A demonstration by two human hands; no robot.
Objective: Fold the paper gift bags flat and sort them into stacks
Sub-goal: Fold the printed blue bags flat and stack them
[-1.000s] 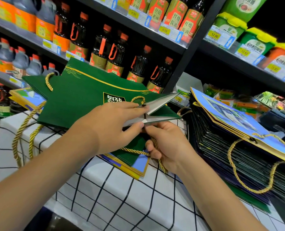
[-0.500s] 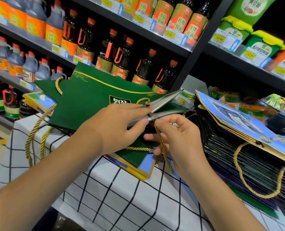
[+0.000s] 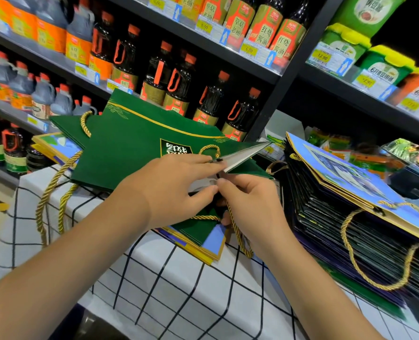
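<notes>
A green gift bag (image 3: 130, 148) with gold trim and gold rope handles is held above the table, its mouth edge partly spread toward the right. My left hand (image 3: 174, 190) lies over that mouth edge, fingers on top and thumb beneath. Just to its right, my right hand (image 3: 250, 207) pinches the bag's lower edge beside the left thumb, with a gold rope handle (image 3: 237, 231) hanging past its palm. Under the bag lies a low stack of flat green and blue bags (image 3: 203, 241). A tall stack of flat bags topped by a blue one (image 3: 345, 175) stands at the right.
The table carries a white cloth with a black grid (image 3: 179, 290). Store shelves (image 3: 284, 77) with dark sauce bottles (image 3: 174, 82) and green tubs rise right behind the table. Floor shows at the far left.
My right hand has risen from under the bag and now meets my left thumb at the bag's mouth. The camera view has drifted slightly left and down.
</notes>
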